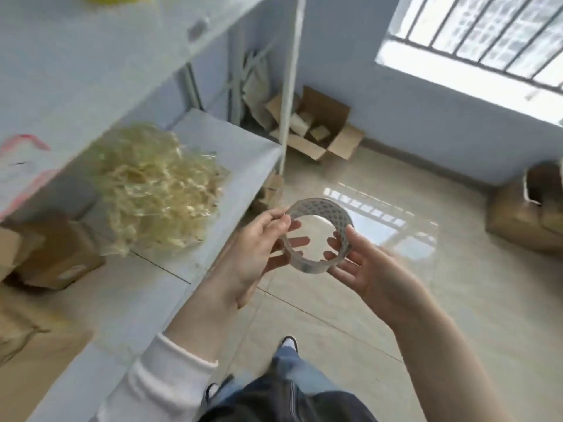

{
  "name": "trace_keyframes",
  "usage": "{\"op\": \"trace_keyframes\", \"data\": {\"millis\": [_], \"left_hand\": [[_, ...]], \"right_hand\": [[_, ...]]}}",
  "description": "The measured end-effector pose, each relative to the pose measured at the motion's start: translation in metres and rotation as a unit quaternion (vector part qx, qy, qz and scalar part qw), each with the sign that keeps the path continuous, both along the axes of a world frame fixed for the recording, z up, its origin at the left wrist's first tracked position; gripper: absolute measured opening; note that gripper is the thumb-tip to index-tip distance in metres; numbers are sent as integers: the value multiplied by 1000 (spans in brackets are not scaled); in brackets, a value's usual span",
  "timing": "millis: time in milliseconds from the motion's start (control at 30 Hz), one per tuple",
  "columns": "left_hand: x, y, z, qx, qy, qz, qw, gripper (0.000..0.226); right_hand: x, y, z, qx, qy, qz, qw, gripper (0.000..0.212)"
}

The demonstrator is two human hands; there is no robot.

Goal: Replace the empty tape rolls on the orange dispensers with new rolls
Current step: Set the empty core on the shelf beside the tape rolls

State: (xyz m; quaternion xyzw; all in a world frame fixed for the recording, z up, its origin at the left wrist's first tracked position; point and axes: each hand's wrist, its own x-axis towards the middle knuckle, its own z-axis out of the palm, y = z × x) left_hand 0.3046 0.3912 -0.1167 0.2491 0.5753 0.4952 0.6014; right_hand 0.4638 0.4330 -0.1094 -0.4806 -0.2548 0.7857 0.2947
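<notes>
An empty tape roll (307, 268), a white plastic ring with a lattice pattern inside, is held between both hands above the floor. My left hand (256, 254) pinches its left rim with thumb and forefinger, the other fingers showing through the ring. My right hand (365, 269) grips its right side, thumb on the outside. No orange dispenser and no new roll is in view.
A white shelf (231, 147) on the left carries a heap of crumpled yellowish tape (152, 190) and cardboard boxes (58, 254). Open cardboard boxes stand on the tiled floor by the wall (323, 129) and at the right (524, 214). My legs and shoe (288, 345) are below.
</notes>
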Motion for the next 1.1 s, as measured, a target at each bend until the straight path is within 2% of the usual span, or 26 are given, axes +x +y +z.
{"op": "trace_keyframes", "data": {"millis": [200,300,467,633,733,867,1100], "left_hand": [[20,71,-19,-47,-6,-40,998,25],[12,110,-26,-57,-4,-53,997,20],[-11,181,-27,-40,-10,-71,997,18],[-40,252,-16,-17,-9,-94,995,30],[-48,289,-12,-14,-11,-98,995,26],[-47,332,-13,-21,-11,-103,994,17],[-27,415,-18,-15,-10,-94,995,22]], "right_hand": [[26,60,-23,-28,-9,-47,998,31],[22,96,-29,-34,-14,-52,998,27],[3,165,-25,-23,-17,-59,998,17],[-20,235,-12,6,-14,-56,998,30],[-29,270,-11,11,-9,-61,998,32],[-27,312,-16,6,-5,-70,998,31],[-7,400,-22,9,-9,-51,999,28]]}}
